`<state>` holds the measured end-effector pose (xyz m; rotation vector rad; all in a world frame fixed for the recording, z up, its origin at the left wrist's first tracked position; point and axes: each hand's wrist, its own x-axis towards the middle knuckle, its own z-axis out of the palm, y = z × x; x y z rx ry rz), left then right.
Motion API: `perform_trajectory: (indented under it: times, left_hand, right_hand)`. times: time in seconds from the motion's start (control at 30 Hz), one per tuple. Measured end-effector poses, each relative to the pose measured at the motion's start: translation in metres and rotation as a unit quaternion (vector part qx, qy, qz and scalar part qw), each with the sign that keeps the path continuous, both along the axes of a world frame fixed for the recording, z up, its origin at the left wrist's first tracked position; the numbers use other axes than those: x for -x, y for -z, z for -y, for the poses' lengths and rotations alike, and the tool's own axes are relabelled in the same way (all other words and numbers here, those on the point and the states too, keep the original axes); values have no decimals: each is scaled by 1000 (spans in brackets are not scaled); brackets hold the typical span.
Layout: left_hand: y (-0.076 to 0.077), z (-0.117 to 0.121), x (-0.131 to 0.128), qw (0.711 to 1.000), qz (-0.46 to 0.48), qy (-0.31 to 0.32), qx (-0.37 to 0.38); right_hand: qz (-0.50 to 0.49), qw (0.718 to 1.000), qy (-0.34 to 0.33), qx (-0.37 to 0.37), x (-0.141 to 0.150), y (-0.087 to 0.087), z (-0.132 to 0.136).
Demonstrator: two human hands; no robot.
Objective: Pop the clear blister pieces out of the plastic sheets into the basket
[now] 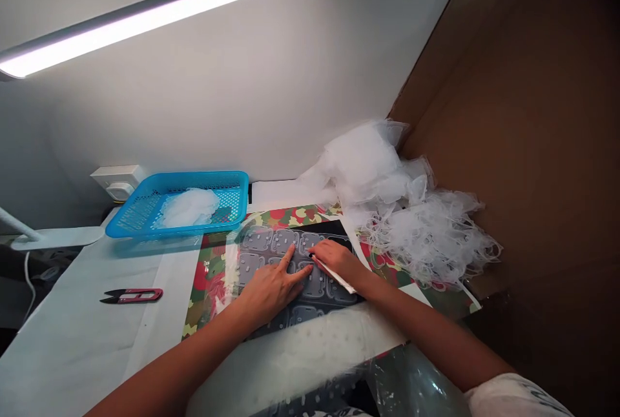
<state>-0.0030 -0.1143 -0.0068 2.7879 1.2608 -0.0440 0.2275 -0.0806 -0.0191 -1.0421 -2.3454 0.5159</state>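
Your left hand (271, 289) lies spread on the panelled sheet (259, 241), gripping nothing; your right hand (336, 261) is curled around a slim white tool (341, 279), its dark tip at the sheet. The sheet lies before you on the patterned mat (198, 284). It looks light, thin and bendy, probably slippery: steady it flat with 2 fingertips, and lift by its edges.
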Motion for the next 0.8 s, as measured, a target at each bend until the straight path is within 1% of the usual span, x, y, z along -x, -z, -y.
perform_trajectory:
  times: [0.03, 0.07, 0.1, 0.17, 0.2, 0.23, 0.3, 0.33, 0.43, 0.5, 0.57, 0.6, 0.63, 0.7, 0.77, 0.8]
  left_hand:
    - [-1, 1, 0, 1000, 3, 0, 3]
    - [-1, 1, 1, 1000, 7, 0, 6]
    - [-1, 2, 2, 1000, 12, -3, 9]
    - [-2, 1, 3, 999, 28, -11, 24]
    - [-3, -1, 4, 998, 41, -14, 38]
    - [-5, -5, 4, 996, 61, -19, 54]
    - [-9, -19, 1, 985, 135, -48, 96]
    - [-12, -29, -3, 972, 184, -73, 125]
    - [-19, -60, -18, 915, 299, -145, 230]
    - [-19, -76, -29, 882, 324, -163, 301]
    - [-16, -83, -37, 866, 334, -168, 333]
    - [-13, -84, -40, 864, 338, -167, 332]
    - [-10, -84, -41, 869, 341, -163, 319]
    - [-4, -81, -42, 880, 346, -154, 287]
    - [0, -78, -41, 892, 347, -148, 248]
    - [2, -77, -40, 899, 345, -146, 229]
  right_hand:
    - [-18, 999, 35, 0, -4, 0, -5]
    - [-44, 995, 88, 5, -10, -1, -11]
    - [-73, 986, 152, 12, -18, -2, -19]
    - [-121, 954, 272, 27, -36, -8, -32]
    - [-138, 941, 305, 40, -45, -10, -37]
    - [-154, 934, 317, 55, -51, -13, -40]
    - [-187, 933, 295, 88, -55, -20, -38]
    - [-205, 933, 278, 99, -53, -23, -34]
    - [-237, 939, 222, 115, -36, -34, -14]
    - [-223, 949, 157, 156, -25, -39, -4]
    - [-219, 947, 99, 211, -18, -41, -3]
    - [-234, 940, 89, 233, -17, -41, -6]
    - [-258, 929, 91, 250, -17, -39, -11]
    - [-303, 904, 111, 280, -18, -35, -24]
    - [-302, 889, 111, 325, -19, -31, -35]
    - [-289, 887, 103, 344, -18, -29, -39]
